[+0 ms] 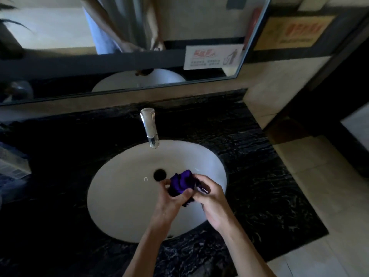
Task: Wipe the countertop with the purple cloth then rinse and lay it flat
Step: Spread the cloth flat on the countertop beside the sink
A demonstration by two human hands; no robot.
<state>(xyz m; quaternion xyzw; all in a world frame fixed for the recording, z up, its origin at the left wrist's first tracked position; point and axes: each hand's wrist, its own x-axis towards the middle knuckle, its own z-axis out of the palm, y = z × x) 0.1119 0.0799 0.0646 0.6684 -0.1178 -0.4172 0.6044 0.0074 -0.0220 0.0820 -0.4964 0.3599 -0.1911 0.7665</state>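
Observation:
The purple cloth [182, 183] is bunched into a tight wad over the white oval sink [123, 196], just right of the dark drain hole [159, 174]. My left hand [169, 202] grips the wad from below and the left. My right hand [209, 198] clasps its right end, with a bit of cloth poking out past the fingers. Both hands hold it above the basin. The black marbled countertop [259, 176] surrounds the sink. No water stream is visible from the chrome faucet [149, 126].
A wall mirror [119, 37] hangs behind the counter with a small sign [211, 56] stuck on its lower right. The counter ends at the right over beige floor tiles [319, 186]. Some pale objects [12, 166] sit at the left edge.

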